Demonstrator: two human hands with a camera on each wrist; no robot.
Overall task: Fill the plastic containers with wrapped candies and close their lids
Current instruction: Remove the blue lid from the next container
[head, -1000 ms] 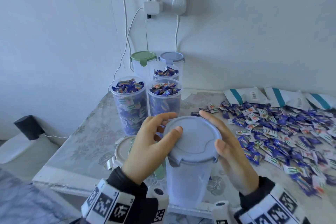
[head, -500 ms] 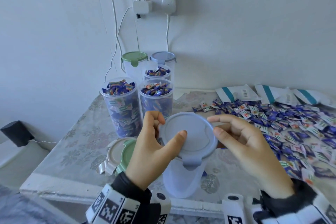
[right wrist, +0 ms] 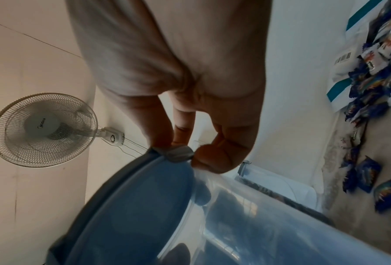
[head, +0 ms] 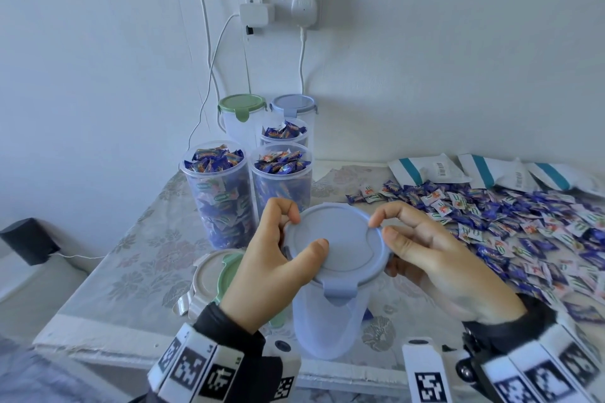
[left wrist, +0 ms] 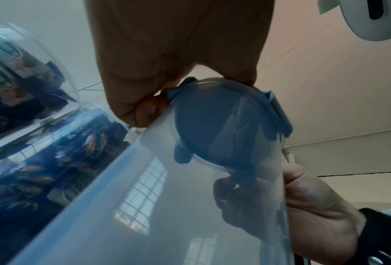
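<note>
An empty clear container point(head: 327, 324) with a grey-blue lid point(head: 340, 239) on it stands near the table's front edge. My left hand point(head: 302, 231) grips the lid's left side, thumb on top and fingers curled over the far rim. My right hand point(head: 383, 228) pinches the rim on the right; in the right wrist view its fingers hold a latch tab point(right wrist: 180, 154). Through the container's wall the left wrist view shows the lid point(left wrist: 224, 125) from below. A wide pile of wrapped candies point(head: 507, 222) covers the table on the right.
Three open containers full of candies point(head: 222, 199) point(head: 283, 180) point(head: 284, 136) stand behind, then two lidded ones, green point(head: 242, 108) and blue point(head: 294, 105). Loose beige point(head: 209, 275) and green point(head: 229, 271) lids lie left. White bags point(head: 425, 170) lie at the back right; cables hang from the wall socket point(head: 284, 0).
My right hand left the lid's side and now pinches its right rim tab. My left fingers curled tighter over the far rim. The container stays in place.
</note>
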